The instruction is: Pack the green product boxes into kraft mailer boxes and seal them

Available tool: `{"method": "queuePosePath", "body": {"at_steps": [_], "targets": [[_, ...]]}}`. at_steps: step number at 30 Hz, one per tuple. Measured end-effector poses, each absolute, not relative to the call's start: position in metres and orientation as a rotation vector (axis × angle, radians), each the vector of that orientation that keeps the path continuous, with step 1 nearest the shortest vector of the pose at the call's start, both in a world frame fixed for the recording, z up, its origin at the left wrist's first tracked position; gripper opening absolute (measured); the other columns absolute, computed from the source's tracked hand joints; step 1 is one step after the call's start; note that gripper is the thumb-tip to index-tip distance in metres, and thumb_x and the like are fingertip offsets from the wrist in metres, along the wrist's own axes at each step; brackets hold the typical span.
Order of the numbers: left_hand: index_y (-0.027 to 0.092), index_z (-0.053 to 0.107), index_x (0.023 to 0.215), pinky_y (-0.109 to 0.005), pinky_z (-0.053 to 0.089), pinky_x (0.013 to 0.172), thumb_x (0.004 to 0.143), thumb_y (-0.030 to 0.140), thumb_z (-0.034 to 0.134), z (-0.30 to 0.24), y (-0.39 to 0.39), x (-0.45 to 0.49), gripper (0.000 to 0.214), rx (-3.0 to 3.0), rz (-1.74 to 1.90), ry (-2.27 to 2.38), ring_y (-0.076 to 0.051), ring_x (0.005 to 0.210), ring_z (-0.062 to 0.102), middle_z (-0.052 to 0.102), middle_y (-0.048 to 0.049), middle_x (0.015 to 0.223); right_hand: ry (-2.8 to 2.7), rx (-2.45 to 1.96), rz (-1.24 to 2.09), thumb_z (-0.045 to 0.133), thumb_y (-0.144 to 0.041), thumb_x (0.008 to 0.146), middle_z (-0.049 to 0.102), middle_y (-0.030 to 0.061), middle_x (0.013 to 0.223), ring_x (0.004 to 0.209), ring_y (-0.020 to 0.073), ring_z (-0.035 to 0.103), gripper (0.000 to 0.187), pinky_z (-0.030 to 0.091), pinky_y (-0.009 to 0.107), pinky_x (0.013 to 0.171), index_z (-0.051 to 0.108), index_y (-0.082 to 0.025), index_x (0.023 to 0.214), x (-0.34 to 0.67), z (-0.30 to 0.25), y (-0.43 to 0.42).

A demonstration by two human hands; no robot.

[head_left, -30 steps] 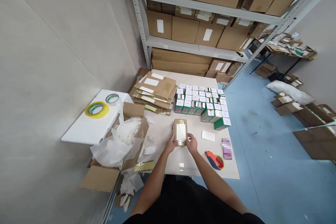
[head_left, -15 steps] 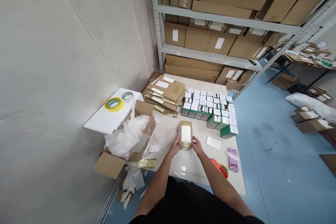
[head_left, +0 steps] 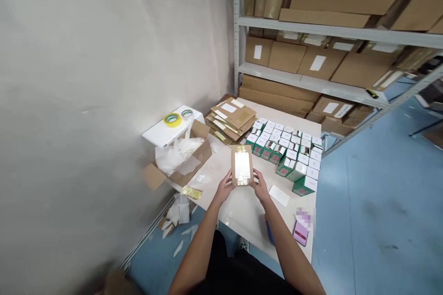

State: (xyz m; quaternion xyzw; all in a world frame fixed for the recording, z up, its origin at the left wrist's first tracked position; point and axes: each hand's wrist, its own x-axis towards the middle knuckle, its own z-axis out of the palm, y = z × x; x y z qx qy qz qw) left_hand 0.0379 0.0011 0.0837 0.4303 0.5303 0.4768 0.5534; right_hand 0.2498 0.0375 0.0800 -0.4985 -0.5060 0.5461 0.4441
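The box [head_left: 241, 164] sits between left grip [head_left: 224, 188] and right grip [head_left: 260, 187], both closed on its near end, holding the label upward.

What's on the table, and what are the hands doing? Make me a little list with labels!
Left hand: the left hand grips the near left corner of a small brown cardboard box with a white label and gold tape
Right hand: the right hand grips its near right corner
Behind the box: rows of small green-and-white cartons
Far left: stack of flat brown cardboard mailers
Side shelf: yellow tape roll
Left edge: open cardboard carton full of white paper
Surface: white table
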Motion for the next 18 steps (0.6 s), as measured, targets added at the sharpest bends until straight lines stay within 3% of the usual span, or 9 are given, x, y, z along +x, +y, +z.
{"method": "queuePosePath", "body": {"at_steps": [5, 9, 12, 18], "targets": [[0.027, 0.036, 0.163, -0.047, 0.051, 0.11, 0.08, 0.04, 0.078, 0.122, -0.04, 0.014, 0.094, 1.024, 1.259, 1.352, -0.031, 0.137, 0.054, 0.051, -0.0102, 0.158, -1.35, -1.067, 1.487, 0.068, -0.029, 0.075, 0.051, 0.009, 0.153, 0.131, 0.0297, 0.054, 0.072, 0.057, 0.043, 0.096, 0.053, -0.031, 0.146, 0.217, 0.112, 0.027], [0.028, 0.036, 0.163, -0.044, 0.051, 0.11, 0.08, 0.045, 0.079, 0.143, -0.084, -0.016, 0.095, 0.989, 1.396, 1.426, -0.032, 0.14, 0.052, 0.041, -0.0092, 0.165, -1.446, -0.946, 1.563, 0.07, -0.029, 0.075, 0.053, 0.0092, 0.151, 0.13, 0.0299, 0.055, 0.07, 0.057, 0.043, 0.096, 0.054, -0.031, 0.143, 0.176, 0.133, 0.012], [0.025, 0.034, 0.164, -0.043, 0.05, 0.111, 0.08, 0.047, 0.08, 0.15, -0.121, -0.038, 0.099, 0.923, 1.499, 1.482, -0.032, 0.141, 0.051, 0.038, -0.0113, 0.167, -1.563, -0.855, 1.566, 0.069, -0.029, 0.077, 0.054, 0.009, 0.15, 0.127, 0.0291, 0.057, 0.068, 0.057, 0.042, 0.096, 0.056, -0.03, 0.143, 0.141, 0.145, -0.005], [0.021, 0.034, 0.164, -0.047, 0.049, 0.113, 0.074, 0.052, 0.085, 0.148, -0.223, -0.097, 0.108, 0.744, 1.773, 1.612, -0.034, 0.145, 0.048, 0.048, -0.0134, 0.16, -1.818, -0.634, 1.62, 0.067, -0.032, 0.08, 0.054, 0.0082, 0.149, 0.127, 0.0277, 0.058, 0.064, 0.057, 0.038, 0.095, 0.058, -0.03, 0.143, 0.044, 0.153, -0.066]]}}
